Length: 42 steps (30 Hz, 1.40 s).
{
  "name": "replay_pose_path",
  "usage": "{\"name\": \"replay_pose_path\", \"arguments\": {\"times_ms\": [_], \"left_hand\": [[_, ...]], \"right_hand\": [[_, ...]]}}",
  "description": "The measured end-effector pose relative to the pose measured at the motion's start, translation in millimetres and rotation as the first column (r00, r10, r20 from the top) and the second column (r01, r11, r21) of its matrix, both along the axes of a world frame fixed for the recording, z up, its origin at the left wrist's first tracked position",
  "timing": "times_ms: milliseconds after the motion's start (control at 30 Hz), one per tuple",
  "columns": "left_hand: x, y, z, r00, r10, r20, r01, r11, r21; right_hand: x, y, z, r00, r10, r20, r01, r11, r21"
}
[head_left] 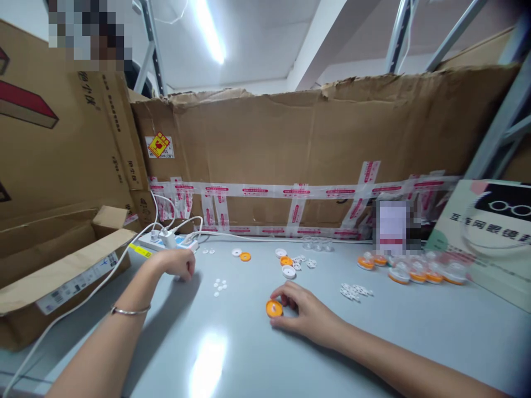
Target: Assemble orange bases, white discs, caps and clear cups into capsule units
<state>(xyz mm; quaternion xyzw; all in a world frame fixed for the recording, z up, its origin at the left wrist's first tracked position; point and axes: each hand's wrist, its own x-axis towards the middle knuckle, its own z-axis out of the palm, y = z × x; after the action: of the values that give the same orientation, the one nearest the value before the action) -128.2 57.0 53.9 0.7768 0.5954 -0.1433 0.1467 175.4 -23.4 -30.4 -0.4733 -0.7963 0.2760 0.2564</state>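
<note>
My right hand rests on the grey table and pinches an orange round cap between thumb and fingers. My left hand lies further back on the left, fingers curled in a loose fist near the white power strip; whatever it holds is hidden. A thin bracelet circles my left forearm. A few small white discs lie between the two hands.
Loose orange and white caps, small white pieces and a row of assembled orange-and-clear parts lie toward the back right. Taped cardboard walls fence the table. An open carton stands left, a printed box right.
</note>
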Motion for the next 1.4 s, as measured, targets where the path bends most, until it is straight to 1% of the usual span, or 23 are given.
{"name": "replay_pose_path", "arguments": {"times_ms": [100,267,400,533,600,667,767,833,867,900,933,967,1000,1067,1100,1200,1267,1400], "left_hand": [[2.1,2.7,-5.3,1.0,-0.013,-0.02,0.012,0.999,-0.04],[5.5,6.7,-11.1,0.999,-0.03,-0.023,0.029,0.996,-0.081],[8.3,7.7,-14.7,0.999,-0.042,-0.024,0.04,0.995,-0.089],[7.1,6.6,-14.8,0.999,-0.047,-0.016,0.046,0.996,-0.081],[6.1,5.3,-12.7,0.999,-0.048,0.0,0.048,0.997,-0.06],[9.0,2.4,-9.5,0.998,-0.058,0.031,0.058,0.998,-0.009],[28.1,-7.3,-5.5,0.986,-0.119,0.113,0.108,0.989,0.102],[51.2,-17.7,-7.0,0.953,-0.219,0.207,0.181,0.965,0.188],[64.4,-23.6,-9.7,0.889,-0.32,0.328,0.234,0.933,0.273],[77.8,-29.4,-13.9,0.816,-0.408,0.41,0.277,0.898,0.342],[90.5,-34.8,-19.4,0.755,-0.471,0.457,0.295,0.865,0.405],[101.8,-39.4,-25.9,0.716,-0.518,0.469,0.294,0.832,0.47],[111.3,-42.9,-33.1,0.697,-0.559,0.449,0.307,0.799,0.518],[124.4,-46.4,-47.6,0.702,-0.604,0.377,0.322,0.741,0.589],[128.1,-46.6,-54.1,0.711,-0.615,0.341,0.338,0.725,0.6],[132.4,-44.3,-67.5,0.732,-0.621,0.281,0.369,0.707,0.603],[132.7,-42.8,-71.0,0.738,-0.621,0.264,0.377,0.704,0.602],[132.5,-42.8,-70.9,0.732,-0.624,0.274,0.371,0.702,0.608]], "right_hand": [[-4.9,2.4,-1.5,1.0,-0.017,-0.007,0.017,0.999,0.027],[-2.9,2.8,-4.9,0.999,-0.034,-0.032,0.035,0.999,0.03],[-1.6,2.2,-6.0,0.998,-0.033,-0.049,0.034,0.999,0.022],[-0.8,2.4,-6.1,0.998,-0.037,-0.058,0.038,0.999,0.023],[-0.8,2.7,-5.7,0.997,-0.041,-0.058,0.042,0.999,0.026],[-1.2,3.2,-5.3,0.998,-0.043,-0.056,0.045,0.999,0.029],[-2.2,4.6,-5.2,0.997,-0.044,-0.064,0.047,0.998,0.033],[-2.8,5.7,-5.7,0.996,-0.039,-0.084,0.042,0.999,0.033],[-3.0,6.1,-5.9,0.995,-0.033,-0.096,0.036,0.999,0.032],[-3.2,6.5,-6.1,0.994,-0.024,-0.108,0.027,0.999,0.031],[-3.3,6.7,-6.1,0.993,-0.014,-0.117,0.018,0.999,0.031],[-3.5,6.7,-5.9,0.992,-0.003,-0.122,0.007,0.999,0.032],[-3.5,6.6,-5.5,0.992,0.007,-0.124,-0.002,0.999,0.036],[-3.5,6.1,-4.5,0.992,0.025,-0.124,-0.019,0.999,0.048],[-3.4,5.9,-4.0,0.992,0.032,-0.126,-0.026,0.998,0.053],[-2.6,5.6,-3.2,0.991,0.041,-0.128,-0.034,0.998,0.058],[-1.9,5.9,-3.2,0.991,0.044,-0.13,-0.037,0.997,0.061],[-1.2,6.3,-2.8,0.99,0.038,-0.134,-0.03,0.998,0.057]]}}
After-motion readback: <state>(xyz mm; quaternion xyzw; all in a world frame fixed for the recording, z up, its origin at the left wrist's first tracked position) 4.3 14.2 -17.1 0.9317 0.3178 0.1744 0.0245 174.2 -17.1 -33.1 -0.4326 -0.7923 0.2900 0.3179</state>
